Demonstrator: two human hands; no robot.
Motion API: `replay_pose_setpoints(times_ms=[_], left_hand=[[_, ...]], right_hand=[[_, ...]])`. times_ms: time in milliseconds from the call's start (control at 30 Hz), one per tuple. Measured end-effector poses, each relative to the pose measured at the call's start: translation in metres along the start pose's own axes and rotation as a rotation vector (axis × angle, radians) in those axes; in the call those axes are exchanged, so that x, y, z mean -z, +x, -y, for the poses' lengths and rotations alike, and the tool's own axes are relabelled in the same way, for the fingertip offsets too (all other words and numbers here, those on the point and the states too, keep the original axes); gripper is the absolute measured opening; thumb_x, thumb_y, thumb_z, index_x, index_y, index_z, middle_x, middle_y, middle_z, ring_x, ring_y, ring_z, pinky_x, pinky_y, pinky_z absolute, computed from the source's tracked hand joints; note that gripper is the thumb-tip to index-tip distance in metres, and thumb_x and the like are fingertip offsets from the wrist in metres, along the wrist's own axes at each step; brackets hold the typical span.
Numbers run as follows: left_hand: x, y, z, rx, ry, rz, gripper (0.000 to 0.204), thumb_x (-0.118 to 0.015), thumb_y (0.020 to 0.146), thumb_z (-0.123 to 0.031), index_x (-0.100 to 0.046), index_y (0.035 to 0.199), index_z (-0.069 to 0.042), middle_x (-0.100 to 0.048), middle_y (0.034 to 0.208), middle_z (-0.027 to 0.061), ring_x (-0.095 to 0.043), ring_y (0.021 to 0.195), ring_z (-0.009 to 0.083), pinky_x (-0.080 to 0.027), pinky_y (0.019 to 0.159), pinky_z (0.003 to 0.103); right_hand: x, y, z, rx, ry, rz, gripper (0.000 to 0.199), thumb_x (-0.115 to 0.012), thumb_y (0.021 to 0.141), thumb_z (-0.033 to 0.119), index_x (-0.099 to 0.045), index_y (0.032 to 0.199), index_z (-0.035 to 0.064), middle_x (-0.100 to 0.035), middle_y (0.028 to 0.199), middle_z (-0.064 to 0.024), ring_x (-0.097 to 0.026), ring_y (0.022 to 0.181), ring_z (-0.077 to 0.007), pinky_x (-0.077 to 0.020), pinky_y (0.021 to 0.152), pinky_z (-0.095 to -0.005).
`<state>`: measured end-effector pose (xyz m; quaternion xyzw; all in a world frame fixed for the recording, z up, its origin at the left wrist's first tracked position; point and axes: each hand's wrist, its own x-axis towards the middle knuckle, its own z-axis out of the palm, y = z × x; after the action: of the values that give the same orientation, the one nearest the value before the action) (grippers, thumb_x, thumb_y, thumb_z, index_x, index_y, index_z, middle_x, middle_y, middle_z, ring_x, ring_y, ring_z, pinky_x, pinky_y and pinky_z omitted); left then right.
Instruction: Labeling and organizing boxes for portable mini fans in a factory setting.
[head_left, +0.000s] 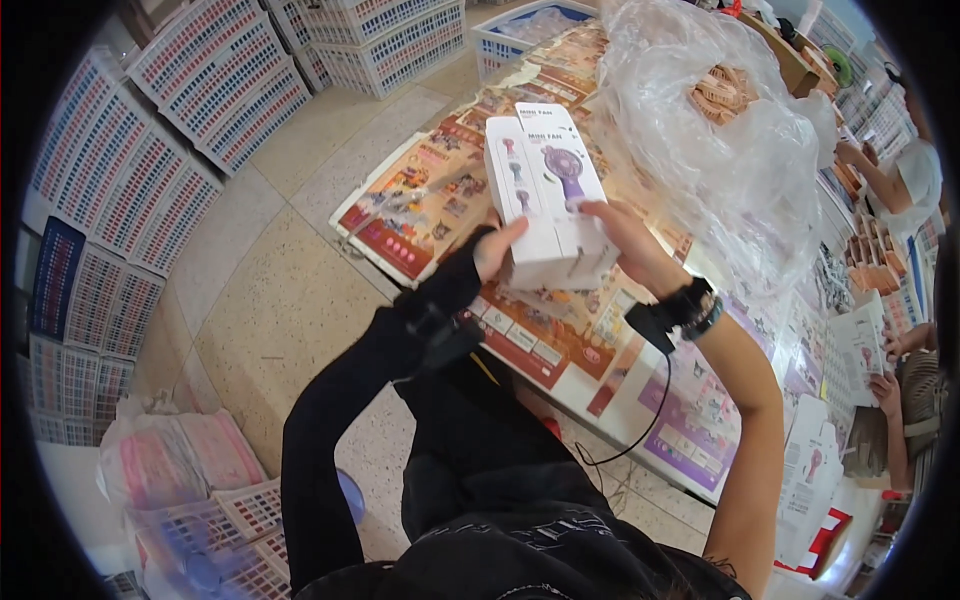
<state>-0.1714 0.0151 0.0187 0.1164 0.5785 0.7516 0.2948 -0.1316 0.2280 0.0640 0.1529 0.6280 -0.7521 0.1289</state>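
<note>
Both my hands grip a white cardboard fan box (pixel 572 215) above the table's near left part. A large purple hand-held fan is printed on one panel, and smaller fans in several colours on the panel beside it. A flap (pixel 545 117) stands out at the far end. Whether this is one box or two side by side, I cannot tell. My left hand (pixel 495 250) holds the left side, thumb on the near edge. On the right side, my right hand (pixel 630 240) has its thumb on the printed panel. The fingers underneath are hidden.
A table (pixel 410 200) with colourful printed sheets lies under the box. Clear plastic bags (pixel 690 150) cover its far part, with peach-coloured parts (pixel 722 95) inside. Stacked white crates (pixel 215 75) stand at left. Other people's hands (pixel 885 390) work at right, near flat printed cartons (pixel 808 480).
</note>
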Motion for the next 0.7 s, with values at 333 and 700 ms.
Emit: replay_pose_setpoints(times_ms=[333, 700], left_hand=[[-0.083, -0.166, 0.081, -0.265, 0.468, -0.150, 0.091, -0.057, 0.091, -0.038, -0.003, 0.150, 0.006, -0.022, 0.149, 0.0330, -0.029, 0.134, 0.0421, -0.024, 0.111, 0.044], [-0.146, -0.203, 0.097, -0.403, 0.828, -0.298, 0.087, -0.053, 0.093, -0.040, -0.004, 0.153, -0.001, 0.003, 0.156, 0.0327, -0.001, 0.143, 0.0527, -0.009, 0.115, 0.056]], right_hand=[[0.012, -0.166, -0.070, 0.109, -0.178, 0.060, 0.058, -0.052, 0.097, 0.012, -0.029, 0.150, 0.0029, -0.047, 0.142, -0.0103, -0.046, 0.127, -0.0176, -0.0353, 0.106, -0.0296], [0.036, -0.201, -0.058, -0.152, -0.137, -0.103, 0.049, -0.055, 0.100, 0.026, -0.043, 0.140, 0.0003, -0.061, 0.123, -0.0095, -0.062, 0.105, -0.0150, -0.0511, 0.088, -0.0283]])
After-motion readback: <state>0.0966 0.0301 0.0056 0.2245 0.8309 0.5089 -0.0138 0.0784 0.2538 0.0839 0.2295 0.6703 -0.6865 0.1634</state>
